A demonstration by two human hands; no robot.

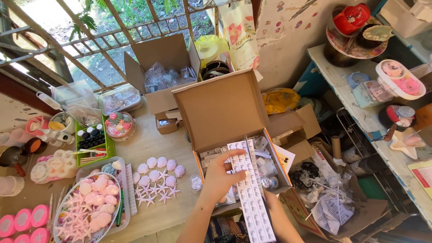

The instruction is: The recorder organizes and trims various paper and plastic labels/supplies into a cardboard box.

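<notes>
My left hand (220, 175) grips the top of a long white strip of small printed labels (251, 198) that hangs from the open cardboard box (225, 105) down toward my lap. Inside the box lie clear plastic packets and small white items (263, 164). My right hand (265, 194) is mostly hidden under the strip; only its forearm (281, 222) shows at the box's near right corner, and I cannot tell what it holds.
On the wooden table (153, 139), pink shell and star shapes (157, 180) lie left of the box. A clear tub (92, 204) holds more pink pieces. A green tray (92, 141), small jars, a second open box (164, 67) and a cluttered white shelf (360, 90) surround the spot.
</notes>
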